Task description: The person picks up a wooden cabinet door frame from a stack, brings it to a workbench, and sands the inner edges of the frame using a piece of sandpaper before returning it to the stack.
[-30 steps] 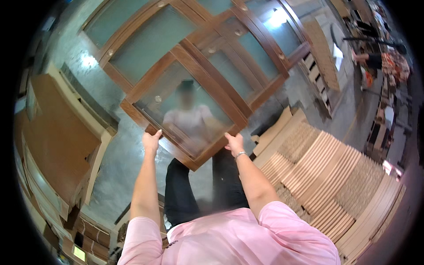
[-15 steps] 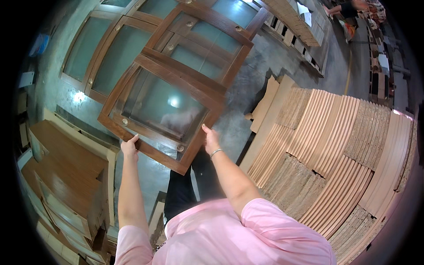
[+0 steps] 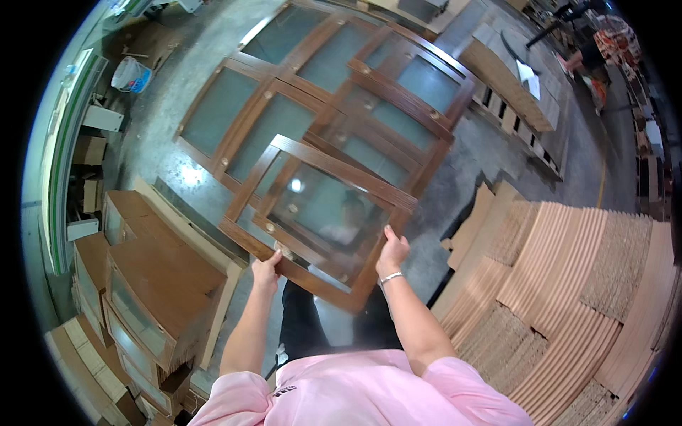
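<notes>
head view, held panel: a brown wood-framed glass panel [image 3: 327,220] is up in front of our legs, turned cornerwise, its nearest corner pointing back toward us; through the clear pane we see other framing and a faint reflection.
left hand: our left hand [image 3: 266,272] is closed on the panel's lower-left rail, thumb on the upper face; the fingers underneath are mostly hidden from us.
right hand: our right hand [image 3: 393,252] grips the lower-right rail, thumb laid along the wood, with a pale bracelet [image 3: 391,277] at the wrist.
framed panels beyond: we see more wood-framed glass panels [image 3: 280,131] spread over the grey concrete floor [image 3: 167,160], some overlapping, with small round pale discs on them; our panel covers part of them in view, and we cannot tell whether it touches them.
right side: a big stack of ridged, light-brown boards [image 3: 547,273] stands near our right arm.
left side: brown cabinet-like pieces [image 3: 163,273] with glass fronts are grouped near our left arm.
far side: a white bucket [image 3: 131,75] is at upper left; a slatted pallet [image 3: 517,135] sits at upper right, and a person [image 3: 614,42] in patterned clothing is farther off.
our clothes: we wear a pink shirt [image 3: 383,387] and dark trousers [image 3: 302,316].
</notes>
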### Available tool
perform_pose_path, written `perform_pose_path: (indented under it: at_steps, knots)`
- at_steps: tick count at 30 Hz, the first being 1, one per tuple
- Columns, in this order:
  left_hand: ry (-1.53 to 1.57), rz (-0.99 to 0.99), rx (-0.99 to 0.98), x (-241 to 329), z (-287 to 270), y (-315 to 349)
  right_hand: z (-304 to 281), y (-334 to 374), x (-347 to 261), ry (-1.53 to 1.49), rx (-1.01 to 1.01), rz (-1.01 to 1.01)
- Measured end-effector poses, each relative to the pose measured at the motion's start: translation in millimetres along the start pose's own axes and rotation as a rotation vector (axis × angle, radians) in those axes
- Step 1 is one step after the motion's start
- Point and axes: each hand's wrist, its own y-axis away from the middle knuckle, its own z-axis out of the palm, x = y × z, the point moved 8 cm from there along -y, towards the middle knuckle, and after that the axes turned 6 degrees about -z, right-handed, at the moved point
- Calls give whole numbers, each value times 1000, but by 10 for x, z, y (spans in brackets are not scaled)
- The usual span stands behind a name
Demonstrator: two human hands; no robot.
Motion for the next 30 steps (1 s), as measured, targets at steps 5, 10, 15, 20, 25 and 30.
perform_pose_path:
  at_steps: [5, 10, 15, 20, 25, 30]
  knots:
    - [-21, -46, 6, 613, -377, -517, 870, 358, -89, 133, -27, -109]
    - [-62, 20, 74, 1526, -793, -1485, 2103, 689, 207, 78, -39, -89]
    - [-77, 114, 27, 2535, -1203, -2493, 3432, 924, 639, 116, -53, -64]
    - [-40, 134, 124, 3176, -1504, -3171, 4433, 1292, 571, 325, -80, -51]
    - [-56, 134, 168, 3504, -1676, -3566, 5032, 1189, 928, 185, -78, -135]
    - [-48, 144, 133, 3599, -1690, -3803, 5249, 1108, 1180, 97, -96, -122]
